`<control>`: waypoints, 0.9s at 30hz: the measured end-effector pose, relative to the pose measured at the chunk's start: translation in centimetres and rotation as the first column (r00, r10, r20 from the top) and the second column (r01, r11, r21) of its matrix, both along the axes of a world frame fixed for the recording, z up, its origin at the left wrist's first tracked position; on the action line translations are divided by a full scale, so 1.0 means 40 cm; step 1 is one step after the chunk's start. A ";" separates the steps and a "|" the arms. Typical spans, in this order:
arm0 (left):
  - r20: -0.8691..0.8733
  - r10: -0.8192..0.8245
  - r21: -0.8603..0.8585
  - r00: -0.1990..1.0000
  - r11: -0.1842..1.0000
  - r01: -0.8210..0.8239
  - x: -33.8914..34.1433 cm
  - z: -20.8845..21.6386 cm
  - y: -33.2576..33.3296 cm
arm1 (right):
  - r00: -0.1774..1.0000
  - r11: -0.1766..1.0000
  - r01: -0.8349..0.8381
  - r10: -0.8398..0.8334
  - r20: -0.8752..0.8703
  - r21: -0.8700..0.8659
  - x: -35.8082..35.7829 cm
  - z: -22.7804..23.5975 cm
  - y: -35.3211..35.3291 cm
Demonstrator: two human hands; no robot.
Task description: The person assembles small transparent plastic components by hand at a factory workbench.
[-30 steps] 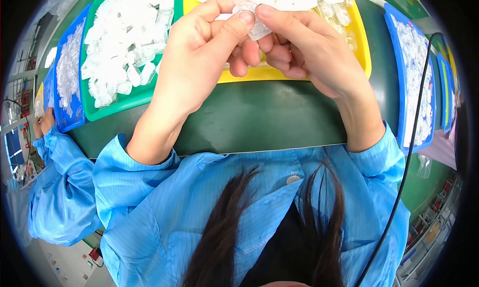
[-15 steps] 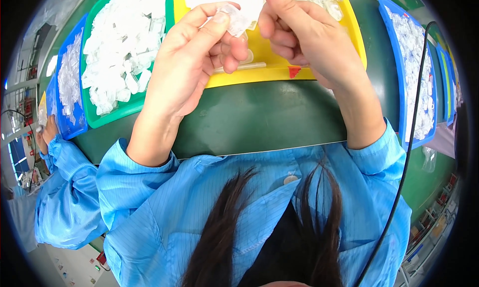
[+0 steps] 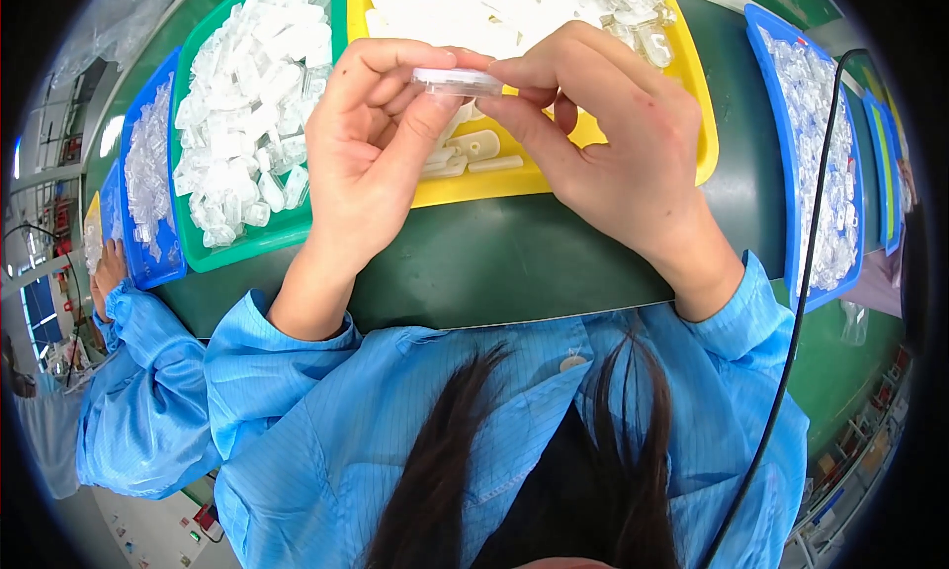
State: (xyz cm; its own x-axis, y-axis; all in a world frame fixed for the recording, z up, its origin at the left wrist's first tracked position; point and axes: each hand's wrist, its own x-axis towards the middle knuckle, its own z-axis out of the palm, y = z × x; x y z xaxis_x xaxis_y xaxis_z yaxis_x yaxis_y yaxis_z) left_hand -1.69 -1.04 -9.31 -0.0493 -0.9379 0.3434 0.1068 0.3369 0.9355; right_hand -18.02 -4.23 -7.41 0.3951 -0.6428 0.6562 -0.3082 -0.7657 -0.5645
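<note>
Left hand point(image 3: 371, 164) and right hand point(image 3: 613, 144) both pinch one small clear plastic piece point(image 3: 457, 81) between fingertips, held above the yellow tray point(image 3: 692, 124), green tray point(image 3: 262, 238) of clear parts beside the left hand on the dark green table point(image 3: 514, 262).

A dark green counter point(image 3: 514, 262) carries several shallow plastic trays. A green tray point(image 3: 259, 238) left of centre is heaped with small clear plastic parts point(image 3: 252, 104). Just beside it, a yellow tray point(image 3: 682, 85) holds white sheets point(image 3: 445, 10), clear pieces point(image 3: 633, 5) and pale cylindrical parts point(image 3: 474, 149). Blue trays of clear parts sit at the far left point(image 3: 148, 262) and right point(image 3: 786, 174). A black cable point(image 3: 803, 302) crosses the right side. Another person's blue sleeve point(image 3: 138, 411) shows lower left.
</note>
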 end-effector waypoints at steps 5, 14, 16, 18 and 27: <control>0.353 0.124 -0.173 0.927 0.983 -0.066 0.011 0.001 0.009 | 0.996 0.994 -0.035 0.042 -0.073 0.102 -0.015 0.005 -0.004; -0.149 -0.028 0.139 0.988 0.989 0.049 0.009 0.001 0.008 | 0.959 0.893 -0.195 0.087 0.269 0.406 0.013 -0.034 -0.011; 0.087 0.027 0.095 0.996 0.995 -0.036 0.017 0.002 0.007 | 0.957 0.892 -0.224 0.125 0.263 0.392 -0.001 -0.037 -0.027; 0.372 0.201 -0.025 0.906 0.978 -0.207 0.065 0.017 0.007 | 0.995 0.887 -0.092 0.099 0.008 0.453 -0.031 0.000 -0.061; 0.804 0.563 -0.572 -0.189 0.647 -0.504 0.363 0.119 0.033 | 0.763 0.955 0.281 -0.280 -0.583 -0.090 -0.237 -0.003 -0.150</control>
State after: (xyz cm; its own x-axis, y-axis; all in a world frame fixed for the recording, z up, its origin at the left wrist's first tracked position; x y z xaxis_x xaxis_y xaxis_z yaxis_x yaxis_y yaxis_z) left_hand 12.82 0.28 -4.55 0.1928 -0.8112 0.5521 -0.9784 -0.2019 0.0449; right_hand -27.50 -10.24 -7.55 0.5025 -0.7872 0.3574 -0.7793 -0.5915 -0.2069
